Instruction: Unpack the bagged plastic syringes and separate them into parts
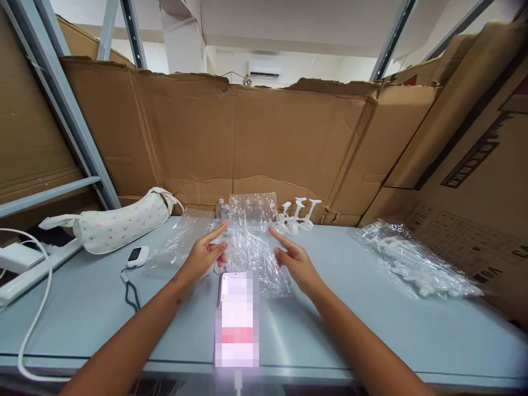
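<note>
Left hand (205, 256) half-curled, hold unclear; right hand (296, 265) loosely open, seemingly empty; clear bag (258, 250) between, likely best handled lightly.

Both bare forearms reach in from the near edge, the left forearm (142, 323) entering at 7 o'clock and slanting toward 1 o'clock, the right forearm (357, 333) entering at 5 o'clock and slanting toward 11. The left hand (206, 252) has its index finger stretched toward 2 o'clock, the thumb apart beneath it and other fingers curled below. The right hand (297, 263) mirrors it, index finger toward 10 o'clock, thumb parted from it, remaining fingers mostly hidden. The two hands are apart, roughly level, with the wrists nearly in line with the forearms.
</note>
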`<state>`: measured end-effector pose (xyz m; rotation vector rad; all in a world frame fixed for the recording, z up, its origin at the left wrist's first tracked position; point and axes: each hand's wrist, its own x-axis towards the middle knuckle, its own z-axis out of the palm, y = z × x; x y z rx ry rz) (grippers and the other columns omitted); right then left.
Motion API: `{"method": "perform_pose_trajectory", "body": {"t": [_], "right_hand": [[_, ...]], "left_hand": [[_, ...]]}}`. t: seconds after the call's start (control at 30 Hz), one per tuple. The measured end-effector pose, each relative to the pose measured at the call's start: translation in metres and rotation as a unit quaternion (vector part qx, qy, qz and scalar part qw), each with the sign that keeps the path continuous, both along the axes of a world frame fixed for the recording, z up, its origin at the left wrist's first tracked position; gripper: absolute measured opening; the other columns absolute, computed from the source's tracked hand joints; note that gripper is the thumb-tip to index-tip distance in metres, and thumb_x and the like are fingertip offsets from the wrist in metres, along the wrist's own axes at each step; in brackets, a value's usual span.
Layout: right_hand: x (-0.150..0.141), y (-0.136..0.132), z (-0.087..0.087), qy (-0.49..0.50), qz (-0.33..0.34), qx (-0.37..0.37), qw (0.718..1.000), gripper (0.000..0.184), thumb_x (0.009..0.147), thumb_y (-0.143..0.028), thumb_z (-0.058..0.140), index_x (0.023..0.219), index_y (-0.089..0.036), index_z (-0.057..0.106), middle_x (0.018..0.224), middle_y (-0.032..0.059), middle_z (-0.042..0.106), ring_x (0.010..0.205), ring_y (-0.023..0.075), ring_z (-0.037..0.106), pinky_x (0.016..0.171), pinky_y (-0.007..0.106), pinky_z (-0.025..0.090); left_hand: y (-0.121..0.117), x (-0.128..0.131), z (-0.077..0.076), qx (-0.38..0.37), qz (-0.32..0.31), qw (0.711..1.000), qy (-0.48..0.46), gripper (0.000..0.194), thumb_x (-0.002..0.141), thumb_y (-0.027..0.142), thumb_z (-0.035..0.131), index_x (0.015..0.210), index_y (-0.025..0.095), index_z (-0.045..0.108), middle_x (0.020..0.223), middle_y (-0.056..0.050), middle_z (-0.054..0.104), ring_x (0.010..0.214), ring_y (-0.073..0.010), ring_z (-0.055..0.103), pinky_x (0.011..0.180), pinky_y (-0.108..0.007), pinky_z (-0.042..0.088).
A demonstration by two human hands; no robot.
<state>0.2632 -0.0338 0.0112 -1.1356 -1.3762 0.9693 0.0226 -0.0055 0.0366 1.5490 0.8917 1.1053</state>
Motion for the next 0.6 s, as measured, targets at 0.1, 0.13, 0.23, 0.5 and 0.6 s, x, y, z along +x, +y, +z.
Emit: {"method": "perform_pose_trajectory", "body": {"t": [0.1,0.13,0.23,0.5,0.6], "right_hand": [[0.001,0.001,-0.001,0.004,-0.015,0.007,1.000,0.056,0.081,-0.033,0.056,0.136,-0.026,0.047,0.057,-0.0062,0.042,0.056,0.0114,0.038,0.056,0.027,0.033],[0.001,0.001,-0.001,0.008,-0.022,0.013,1.000,0.056,0.081,-0.033,0.056,0.136,-0.026,0.047,0.058,-0.0061,0.043,0.056,0.0113,0.037,0.057,0.027,0.033],[0.002,0.001,-0.001,0.026,-0.040,0.032,0.998,0.056,0.081,-0.033,0.057,0.136,-0.027,0.047,0.061,-0.0056,0.045,0.058,0.0113,0.034,0.060,0.027,0.034],[0.001,0.001,-0.002,0.029,-0.013,0.038,0.999,0.060,0.083,-0.039,0.056,0.140,-0.026,0.041,0.079,-0.0006,0.061,0.061,0.0115,0.042,0.065,0.029,0.042],[-0.002,-0.004,0.000,0.026,0.086,0.027,0.996,0.065,0.086,-0.043,0.054,0.144,-0.029,0.031,0.091,0.0031,0.065,0.066,0.0131,0.053,0.075,0.034,0.047]], "left_hand": [[0.005,-0.004,-0.001,0.008,0.007,1.000,-0.004,0.075,0.078,0.044,0.063,0.143,0.016,0.035,0.095,-0.010,0.068,0.059,-0.0098,0.055,0.055,-0.024,0.045],[0.006,-0.006,-0.002,0.007,-0.006,1.000,-0.005,0.077,0.078,0.046,0.063,0.144,0.018,0.033,0.102,-0.011,0.067,0.063,-0.0110,0.057,0.057,-0.024,0.046],[0.005,-0.008,-0.006,0.002,-0.084,0.996,0.009,0.080,0.078,0.053,0.062,0.146,0.030,0.025,0.127,-0.012,0.056,0.082,-0.0168,0.060,0.065,-0.027,0.048],[-0.010,0.005,-0.010,-0.024,-0.174,0.983,0.045,0.070,0.072,0.045,0.071,0.136,0.033,0.045,0.148,-0.010,0.036,0.101,-0.0246,0.059,0.082,-0.038,0.046],[-0.009,0.011,-0.011,-0.049,-0.113,0.990,0.066,0.059,0.077,0.036,0.065,0.132,0.022,0.051,0.113,-0.012,0.064,0.069,-0.0142,0.059,0.063,-0.029,0.046]]}}
